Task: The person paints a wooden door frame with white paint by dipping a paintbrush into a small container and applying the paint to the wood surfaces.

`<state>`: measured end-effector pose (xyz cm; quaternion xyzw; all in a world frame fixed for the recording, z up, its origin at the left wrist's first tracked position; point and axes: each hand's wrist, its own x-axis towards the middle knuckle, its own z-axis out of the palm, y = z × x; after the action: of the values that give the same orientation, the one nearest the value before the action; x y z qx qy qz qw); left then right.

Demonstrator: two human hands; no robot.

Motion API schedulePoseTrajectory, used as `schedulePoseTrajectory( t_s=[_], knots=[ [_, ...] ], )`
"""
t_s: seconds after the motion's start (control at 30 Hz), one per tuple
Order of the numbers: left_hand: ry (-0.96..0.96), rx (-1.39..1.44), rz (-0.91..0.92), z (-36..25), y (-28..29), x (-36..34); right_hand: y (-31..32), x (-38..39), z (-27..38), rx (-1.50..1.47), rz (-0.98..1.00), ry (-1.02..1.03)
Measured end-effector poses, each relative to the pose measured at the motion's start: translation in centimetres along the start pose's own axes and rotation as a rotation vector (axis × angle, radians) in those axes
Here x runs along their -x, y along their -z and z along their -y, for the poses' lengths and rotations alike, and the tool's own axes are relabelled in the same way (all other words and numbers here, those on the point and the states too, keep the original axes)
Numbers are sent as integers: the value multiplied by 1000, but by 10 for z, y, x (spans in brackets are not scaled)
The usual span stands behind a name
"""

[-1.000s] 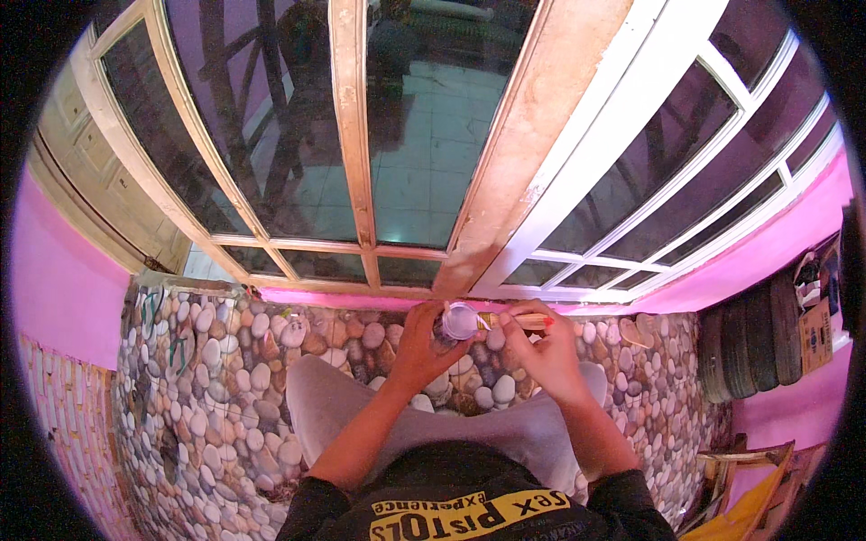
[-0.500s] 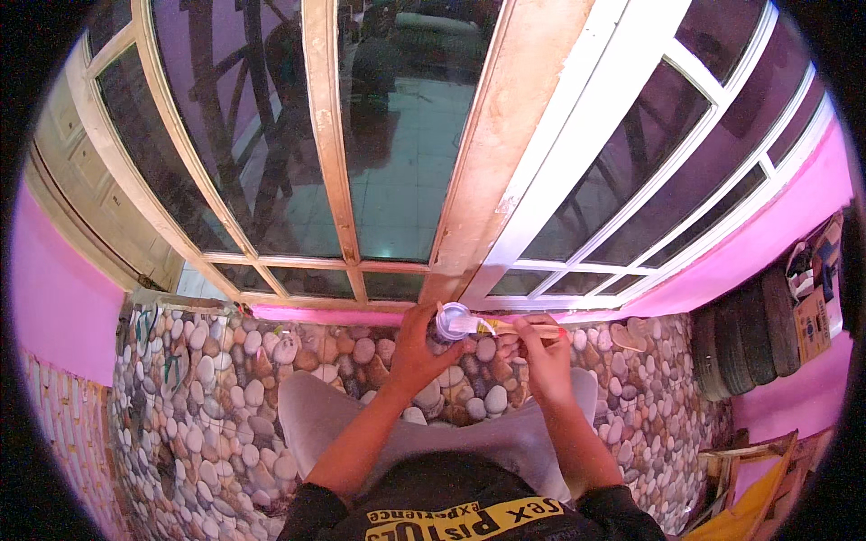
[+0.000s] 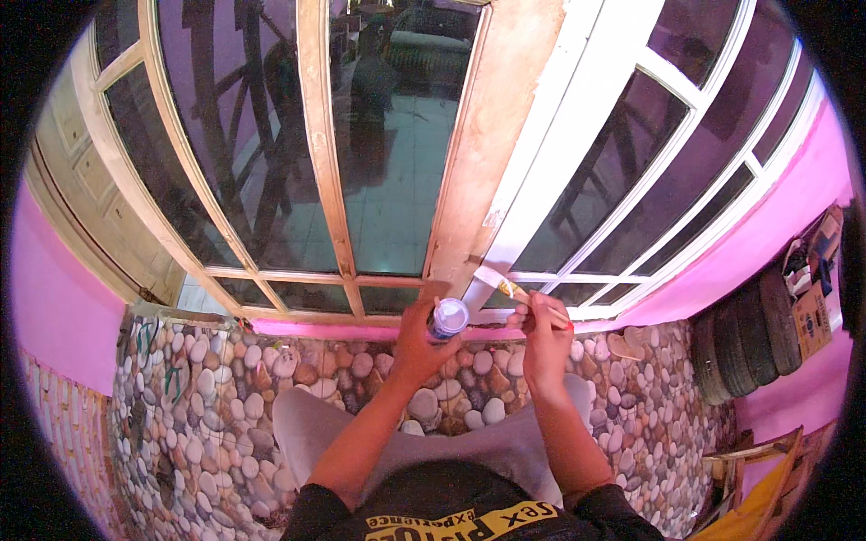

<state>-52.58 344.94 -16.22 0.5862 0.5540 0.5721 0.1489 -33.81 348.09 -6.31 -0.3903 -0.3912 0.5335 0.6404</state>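
Note:
My left hand (image 3: 420, 341) grips a small round cup of white paint (image 3: 449, 317) in front of the window's lower rail. To its right, my right hand (image 3: 544, 332) holds a thin paintbrush (image 3: 507, 286) whose white-tipped bristles touch the foot of the white-painted window post (image 3: 577, 135). To the left of that post stands a bare wooden post (image 3: 501, 126). The two hands are about a hand's width apart, above the pebble-patterned wall (image 3: 225, 406).
Unpainted wooden window frames (image 3: 316, 135) with dark glass fill the upper view. White-painted frames (image 3: 722, 180) run off to the right. Pink wall (image 3: 54, 307) lies on the left and right. Stacked tyres (image 3: 749, 334) and a yellow chair (image 3: 767, 487) stand at the right. My grey-trousered legs are below.
The brush has moved from over the paint cup up to the foot of the white post. The view has tilted slightly upward.

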Motion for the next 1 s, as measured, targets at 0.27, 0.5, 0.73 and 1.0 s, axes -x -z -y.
schedulePoseTrajectory(
  t_s=[0.27, 0.5, 0.73, 1.0],
  knots=[
    [108, -9, -8, 23, 13, 38, -26, -45, -7, 360, -8, 403],
    [149, -106, 23, 46, 43, 76, -36, -35, 12, 466, 5, 612],
    [131, -106, -26, 44, 49, 86, -26, -41, -14, 850, 136, 708],
    [138, -126, 9, 56, 43, 96, -68, -58, 48, 674, 3, 934]
  ],
)
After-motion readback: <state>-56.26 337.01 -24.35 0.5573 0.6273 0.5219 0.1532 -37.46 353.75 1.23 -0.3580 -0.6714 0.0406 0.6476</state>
